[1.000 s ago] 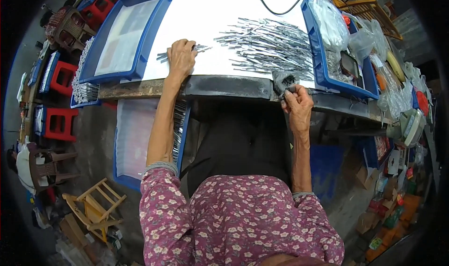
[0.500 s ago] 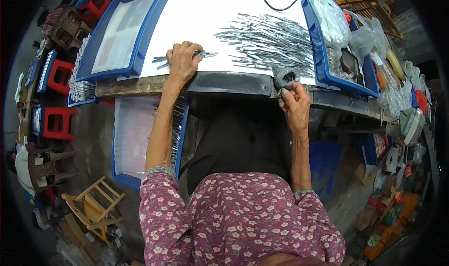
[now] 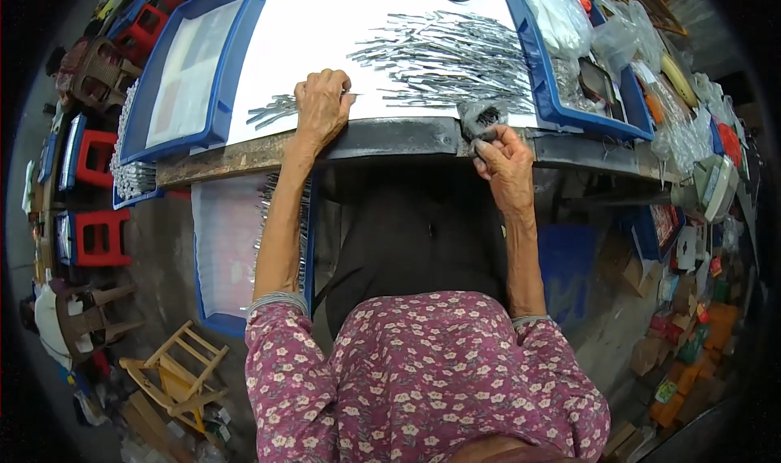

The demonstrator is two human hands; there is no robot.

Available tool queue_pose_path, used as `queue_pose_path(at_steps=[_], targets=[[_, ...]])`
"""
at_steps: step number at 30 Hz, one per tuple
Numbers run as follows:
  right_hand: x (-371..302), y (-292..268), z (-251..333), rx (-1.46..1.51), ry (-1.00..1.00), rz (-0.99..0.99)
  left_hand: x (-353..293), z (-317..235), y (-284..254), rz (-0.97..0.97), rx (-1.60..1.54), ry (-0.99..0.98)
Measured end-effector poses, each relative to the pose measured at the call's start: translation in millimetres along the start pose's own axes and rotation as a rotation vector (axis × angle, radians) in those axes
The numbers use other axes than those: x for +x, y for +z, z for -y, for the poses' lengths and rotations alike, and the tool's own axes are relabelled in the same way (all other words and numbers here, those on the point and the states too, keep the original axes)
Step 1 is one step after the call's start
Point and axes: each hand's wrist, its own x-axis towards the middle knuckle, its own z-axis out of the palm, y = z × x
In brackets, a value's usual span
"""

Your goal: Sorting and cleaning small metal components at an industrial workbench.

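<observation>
My left hand (image 3: 323, 107) rests on the white table top, fingers curled down over a small bunch of thin grey metal strips (image 3: 273, 111); the strips' ends stick out on its left. At the table's front edge my right hand (image 3: 506, 162) is closed in a pinch; its thumb and fingertips look dark, and what they hold is too small to tell. Just beyond those fingers sits a crumpled clear plastic bag (image 3: 482, 120) with dark stuff in it. A large loose pile of similar strips (image 3: 447, 60) lies farther back, between both hands and beyond.
A blue tray (image 3: 218, 105) lined with pale sheets stands left on the table. Another blue tray (image 3: 547, 97) at right holds plastic bags. Below the table edge at left is a blue bin (image 3: 220, 323) with more strips. A wooden folding stool (image 3: 175, 373) lies on the floor.
The whole view has shifted slightly. More strips now show fanned out left of my left hand. My right hand stays near the plastic bag, its fingers still pinched.
</observation>
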Motion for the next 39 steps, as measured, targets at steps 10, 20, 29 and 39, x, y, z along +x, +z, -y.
queue_pose_path(at_steps=[10, 20, 29, 39], targets=[[0, -3, 2, 0.112, 0.012, 0.022, 15, -30, 5, -0.183, -0.509, -0.034], [2, -9, -4, 0.127, -0.025, 0.04, -17, -114, 9, 0.088, -1.203, -0.268], [6, -9, -3, 0.079, -0.085, 0.023, -34, -132, 20, 0.257, -1.462, -0.353], [11, 6, 9, -0.209, -0.181, -0.133, -43, -140, 20, 0.248, -1.521, -0.428]])
